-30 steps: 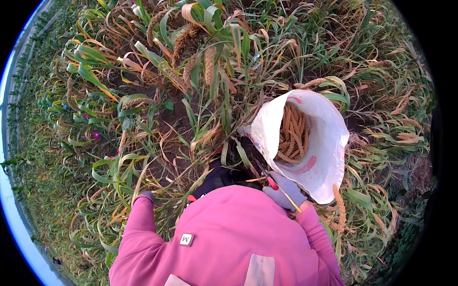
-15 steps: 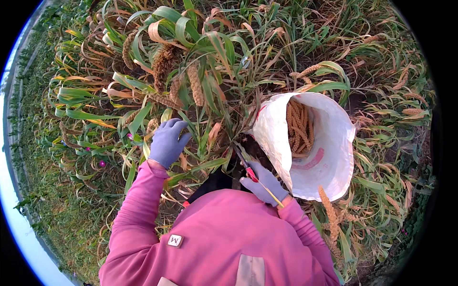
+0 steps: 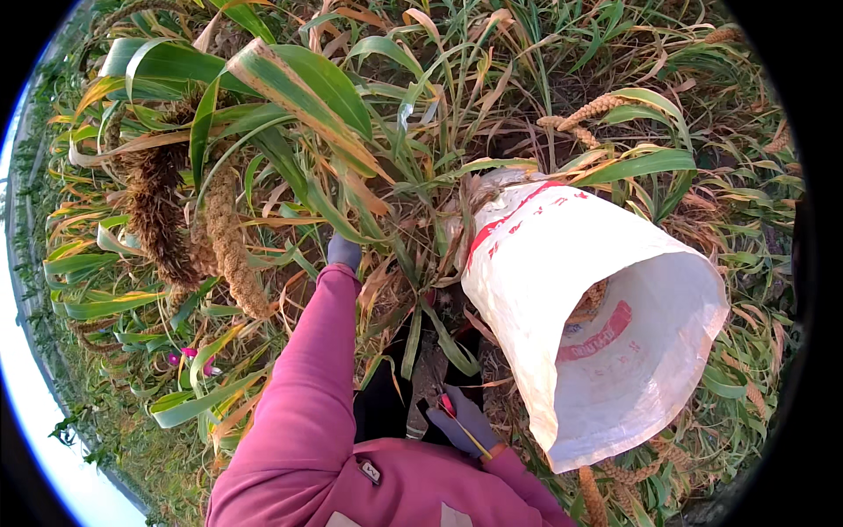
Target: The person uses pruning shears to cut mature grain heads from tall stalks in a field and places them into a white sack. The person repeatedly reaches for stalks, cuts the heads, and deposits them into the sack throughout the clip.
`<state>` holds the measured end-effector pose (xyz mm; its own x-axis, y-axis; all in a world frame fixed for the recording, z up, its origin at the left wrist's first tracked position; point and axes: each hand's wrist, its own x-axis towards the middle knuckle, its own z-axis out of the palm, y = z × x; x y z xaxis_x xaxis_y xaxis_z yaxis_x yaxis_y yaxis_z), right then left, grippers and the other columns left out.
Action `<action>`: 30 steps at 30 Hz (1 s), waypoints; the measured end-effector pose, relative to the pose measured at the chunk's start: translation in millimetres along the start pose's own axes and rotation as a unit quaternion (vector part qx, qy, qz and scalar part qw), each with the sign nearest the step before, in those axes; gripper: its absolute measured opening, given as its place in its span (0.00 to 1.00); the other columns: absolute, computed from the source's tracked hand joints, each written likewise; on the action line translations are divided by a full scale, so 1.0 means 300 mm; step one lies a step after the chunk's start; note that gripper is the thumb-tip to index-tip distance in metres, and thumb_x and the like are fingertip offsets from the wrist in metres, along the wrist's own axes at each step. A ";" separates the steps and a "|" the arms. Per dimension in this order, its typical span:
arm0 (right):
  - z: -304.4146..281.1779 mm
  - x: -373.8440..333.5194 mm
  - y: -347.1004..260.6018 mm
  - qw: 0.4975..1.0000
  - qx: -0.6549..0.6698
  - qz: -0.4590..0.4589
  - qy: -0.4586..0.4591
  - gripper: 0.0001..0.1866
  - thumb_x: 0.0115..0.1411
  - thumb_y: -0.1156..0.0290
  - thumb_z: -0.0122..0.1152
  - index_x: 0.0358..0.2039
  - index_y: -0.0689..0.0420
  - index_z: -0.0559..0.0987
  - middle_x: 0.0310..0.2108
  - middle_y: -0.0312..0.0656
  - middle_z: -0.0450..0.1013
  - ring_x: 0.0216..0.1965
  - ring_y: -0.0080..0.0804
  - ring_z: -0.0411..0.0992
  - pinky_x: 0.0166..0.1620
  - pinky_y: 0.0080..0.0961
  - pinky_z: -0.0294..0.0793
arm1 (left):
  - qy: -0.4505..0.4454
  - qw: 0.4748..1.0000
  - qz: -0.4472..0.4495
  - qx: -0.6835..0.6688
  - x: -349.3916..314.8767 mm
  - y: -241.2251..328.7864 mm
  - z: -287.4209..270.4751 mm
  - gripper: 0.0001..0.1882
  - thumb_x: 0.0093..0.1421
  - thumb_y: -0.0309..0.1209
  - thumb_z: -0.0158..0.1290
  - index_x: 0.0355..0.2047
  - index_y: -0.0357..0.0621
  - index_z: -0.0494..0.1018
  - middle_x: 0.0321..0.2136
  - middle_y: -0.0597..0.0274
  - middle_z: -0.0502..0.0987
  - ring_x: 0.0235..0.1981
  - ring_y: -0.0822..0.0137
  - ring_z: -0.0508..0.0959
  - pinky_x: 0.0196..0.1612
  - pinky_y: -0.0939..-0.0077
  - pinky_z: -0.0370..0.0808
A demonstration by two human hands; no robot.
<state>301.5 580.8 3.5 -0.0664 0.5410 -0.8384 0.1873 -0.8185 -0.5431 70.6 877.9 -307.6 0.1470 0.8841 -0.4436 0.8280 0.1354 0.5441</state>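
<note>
My left hand [image 3: 343, 252], in a grey glove, reaches forward into the millet stalks; leaves hide its fingers, so I cannot tell what it touches. In front and to its left droop a tan millet ear [image 3: 233, 241] and a dark brown bristly ear [image 3: 158, 215], under broad green leaves [image 3: 320, 88]. My right hand [image 3: 463, 428], gloved too, stays low near my body, closed round shears [image 3: 450, 406] with red and yellow handles. Right of it a white woven sack [image 3: 571, 246] gapes towards me, with some cut millet ears [image 3: 590, 303] showing inside.
More millet ears [image 3: 584, 114] hang beyond the sack, and others [image 3: 593, 496] lie below its mouth. Pink flowers [image 3: 189, 356] stand at the left. Dry leaves and stalks crowd the ground around my dark trouser legs [image 3: 382, 400].
My left hand has moved forward and down among the stalks, its fingers passing behind leaves. My right hand has drawn back with the shears. The view has shifted closer to the plants and sack.
</note>
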 end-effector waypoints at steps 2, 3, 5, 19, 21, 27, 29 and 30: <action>0.012 0.049 0.065 1.000 -0.008 -0.004 -0.001 0.28 0.55 0.52 0.61 0.49 0.57 0.70 0.38 0.51 0.74 0.39 0.48 0.74 0.44 0.37 0.71 | 0.037 0.993 0.034 -0.106 0.125 -0.130 0.128 0.17 0.62 0.38 0.49 0.47 0.41 0.73 0.42 0.45 0.76 0.41 0.48 0.77 0.44 0.58 0.74; 0.012 0.077 0.089 1.000 -0.012 0.016 -0.023 0.28 0.55 0.52 0.61 0.50 0.57 0.69 0.38 0.50 0.73 0.39 0.48 0.74 0.44 0.37 0.71 | 0.038 0.981 0.006 -0.191 0.176 -0.145 0.149 0.16 0.62 0.36 0.50 0.47 0.41 0.73 0.42 0.47 0.76 0.40 0.50 0.77 0.43 0.59 0.74; 0.021 0.116 0.122 0.998 0.011 0.025 -0.053 0.28 0.56 0.53 0.61 0.52 0.57 0.69 0.38 0.50 0.73 0.38 0.46 0.74 0.44 0.36 0.71 | 0.022 0.968 0.011 -0.249 0.243 -0.117 0.172 0.15 0.61 0.35 0.51 0.46 0.41 0.73 0.39 0.52 0.76 0.37 0.55 0.76 0.40 0.63 0.73; 0.044 0.498 -0.199 0.895 -0.401 -0.175 0.082 0.32 0.54 0.49 0.60 0.49 0.60 0.65 0.33 0.54 0.74 0.34 0.52 0.75 0.37 0.44 0.74 | -0.069 0.965 -0.069 -0.242 -0.434 0.209 -0.321 0.12 0.62 0.34 0.53 0.37 0.36 0.77 0.27 0.64 0.79 0.28 0.74 0.74 0.34 0.76 0.71; 0.074 0.525 -0.235 0.871 -0.454 -0.171 0.077 0.33 0.53 0.49 0.61 0.50 0.60 0.64 0.35 0.54 0.74 0.36 0.52 0.75 0.39 0.44 0.73 | -0.053 0.939 -0.049 -0.336 -0.495 0.177 -0.311 0.10 0.62 0.31 0.53 0.36 0.36 0.76 0.32 0.61 0.78 0.33 0.73 0.75 0.39 0.77 0.70; 0.153 0.555 -0.247 0.847 -0.484 -0.206 0.078 0.36 0.50 0.48 0.65 0.51 0.60 0.65 0.45 0.53 0.71 0.47 0.49 0.72 0.47 0.42 0.71 | -0.011 0.980 0.143 -0.135 -0.530 0.263 -0.380 0.12 0.56 0.31 0.58 0.38 0.36 0.76 0.37 0.55 0.76 0.40 0.58 0.75 0.44 0.69 0.71; 0.152 0.561 -0.244 0.839 -0.484 -0.231 0.086 0.35 0.51 0.49 0.65 0.51 0.59 0.65 0.43 0.51 0.71 0.46 0.49 0.72 0.46 0.43 0.71 | 0.055 0.957 0.254 -0.128 -0.541 0.271 -0.361 0.14 0.56 0.32 0.58 0.40 0.35 0.75 0.38 0.53 0.76 0.41 0.54 0.75 0.44 0.67 0.72; 0.151 0.563 -0.246 0.837 -0.482 -0.244 0.090 0.34 0.51 0.49 0.65 0.50 0.58 0.66 0.42 0.51 0.72 0.45 0.49 0.72 0.46 0.43 0.71 | 0.026 0.969 0.208 -0.131 -0.547 0.277 -0.364 0.13 0.56 0.31 0.58 0.39 0.35 0.75 0.39 0.53 0.76 0.42 0.56 0.75 0.46 0.67 0.71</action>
<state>232.1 723.7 -100.1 -0.2327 0.8570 -0.4597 0.8903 -0.0025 -0.4554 56.2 792.7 -111.8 0.4061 0.9067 -0.1137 0.5355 -0.1353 0.8336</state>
